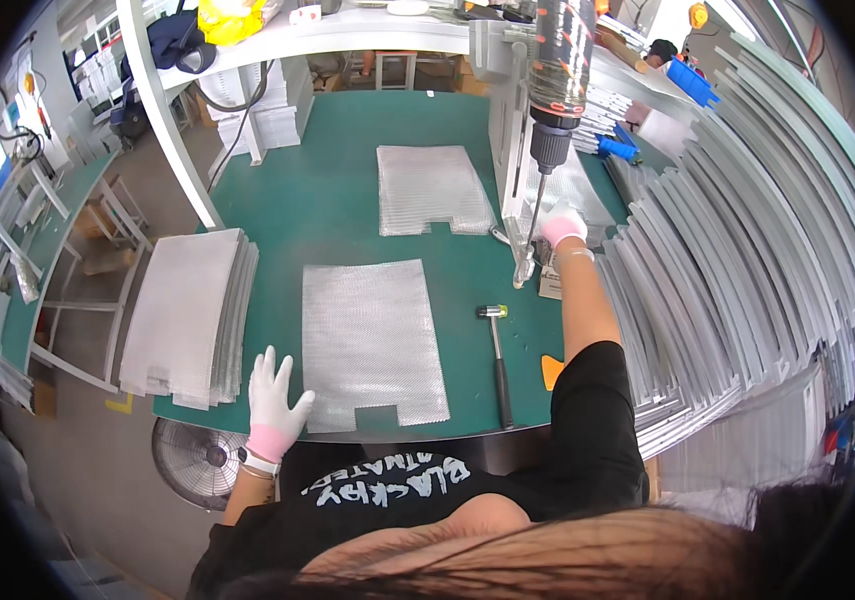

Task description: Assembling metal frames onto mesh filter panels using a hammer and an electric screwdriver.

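Note:
My left hand [275,408], in a white glove with a pink cuff, has its fingers spread beside the lower left corner of a silvery mesh sheet [372,330]. That notched sheet lies flat on the green tabletop. Reaching to the far right, my right hand [562,226] is at another silvery sheet [592,200], behind the bit of a hanging power screwdriver [557,90]. Its fingers are mostly hidden, so I cannot tell what they hold. A second notched mesh sheet [432,185] lies farther back. Between my arms rests a small mallet [499,370] with a black handle.
A stack of pale sheets [182,310] stands at the table's left edge. Many grey panels [717,270] are racked on the right. A white shelf post [167,120] rises at left, and an orange piece [551,372] lies by my right sleeve. Below is a floor fan [202,460].

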Demonstrator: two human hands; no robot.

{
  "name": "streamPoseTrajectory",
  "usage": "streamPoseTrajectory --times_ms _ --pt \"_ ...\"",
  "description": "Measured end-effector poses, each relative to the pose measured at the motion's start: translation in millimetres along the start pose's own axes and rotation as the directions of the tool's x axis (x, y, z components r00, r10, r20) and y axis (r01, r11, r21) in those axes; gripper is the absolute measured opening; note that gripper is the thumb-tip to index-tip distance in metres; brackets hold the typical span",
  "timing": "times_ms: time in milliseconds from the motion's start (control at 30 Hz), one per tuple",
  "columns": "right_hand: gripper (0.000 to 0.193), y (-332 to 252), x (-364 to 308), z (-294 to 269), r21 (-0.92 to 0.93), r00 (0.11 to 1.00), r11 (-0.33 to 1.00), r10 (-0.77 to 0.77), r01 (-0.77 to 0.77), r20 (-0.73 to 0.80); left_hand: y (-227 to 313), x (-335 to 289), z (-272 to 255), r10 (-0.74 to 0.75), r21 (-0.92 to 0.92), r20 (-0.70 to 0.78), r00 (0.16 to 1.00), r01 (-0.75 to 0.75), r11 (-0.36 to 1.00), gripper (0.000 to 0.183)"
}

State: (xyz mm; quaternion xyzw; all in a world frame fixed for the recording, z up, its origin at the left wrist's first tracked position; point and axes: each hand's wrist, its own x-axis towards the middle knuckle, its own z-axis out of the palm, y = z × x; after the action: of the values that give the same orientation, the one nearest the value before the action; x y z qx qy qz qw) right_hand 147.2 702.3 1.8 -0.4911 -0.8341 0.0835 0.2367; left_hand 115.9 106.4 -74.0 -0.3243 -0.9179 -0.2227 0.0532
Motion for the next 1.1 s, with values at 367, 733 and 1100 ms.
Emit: streamPoseTrajectory --times_ms 367,733,1100 --pt "0.07 -12 -35 -28 0.982 0.923 0.163 0.356 0.091 -0.145 13 -19 1 0.071 -0.342 0.024 0.997 -0.059 0.938 0.061" --pt "0.082 -83 -337 -3 0.909 0.905 -0.237 -0.177 0.343 -0.387 102 19 25 0.25 -0.947 0.053 0.967 0.128 -0.294 0.051" --pt "0.087 -32 -356 -104 0.683 0.925 0.689 -0.376 0.24 0.054 46 -4 -9 -0.393 -0.998 -0.013 0.919 0.016 0.069 0.06"
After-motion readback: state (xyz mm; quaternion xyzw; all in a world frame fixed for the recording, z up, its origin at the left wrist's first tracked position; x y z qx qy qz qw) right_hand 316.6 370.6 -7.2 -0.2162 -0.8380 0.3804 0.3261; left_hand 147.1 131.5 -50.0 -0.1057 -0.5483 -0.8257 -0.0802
